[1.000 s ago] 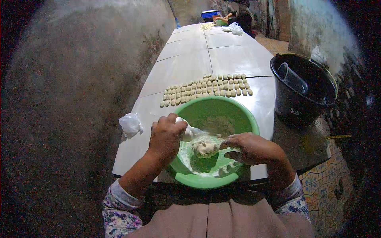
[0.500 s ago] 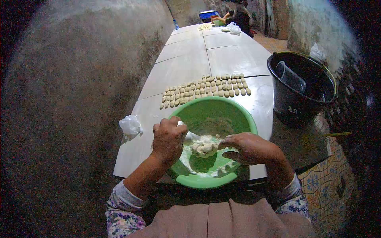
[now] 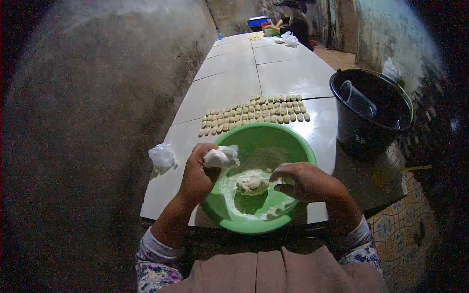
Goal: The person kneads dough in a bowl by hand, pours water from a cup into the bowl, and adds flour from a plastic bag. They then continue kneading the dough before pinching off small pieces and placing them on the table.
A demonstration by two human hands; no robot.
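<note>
A green basin [image 3: 229, 225] stands at the table's near end, with a floury lump of dough [image 3: 252, 183] in it and white flour [image 3: 229, 200] spread around the lump. My left hand [image 3: 196, 171] grips a small white plastic bag [image 3: 223, 156] above the basin's left side; its contents are hidden. Over the basin's right side is my right hand [image 3: 308, 181], fingers apart and curved toward the dough, holding nothing. Beyond the basin lie rows of small oval dough pieces [image 3: 254, 111].
Left of the basin sits another white plastic bag [image 3: 162, 157]. A black bucket [image 3: 359, 132] holding a clear plastic container [image 3: 359, 99] stands at the right. At the far end of the white-tiled table [image 3: 220, 88], a person [image 3: 295, 27] works beside a blue crate [image 3: 258, 22].
My left hand has turned and lifted slightly leftward, raising the white bag away from the dough and bringing more of it into view. The right hand has barely moved.
</note>
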